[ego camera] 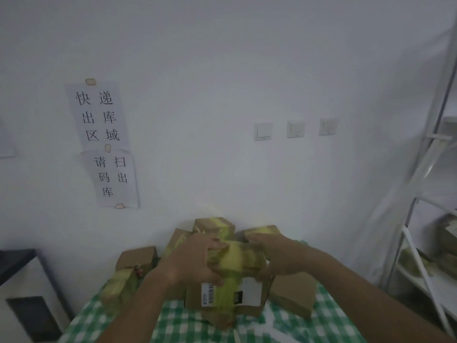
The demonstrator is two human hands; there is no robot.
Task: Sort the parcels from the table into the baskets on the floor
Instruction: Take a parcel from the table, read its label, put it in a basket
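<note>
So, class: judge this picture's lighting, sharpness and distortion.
Head view: dim, bluish light; soft blur all over, worst on the brown cardboard parcel that the left hand and right hand grip; the white metal shelf frame bows at the wide-angle edge.

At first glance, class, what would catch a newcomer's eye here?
Both hands, left hand and right hand, grip a taped cardboard parcel at centre, above the green checked tablecloth. More parcels crowd behind it. Two paper signs hang taped on the wall, upper left.
</note>
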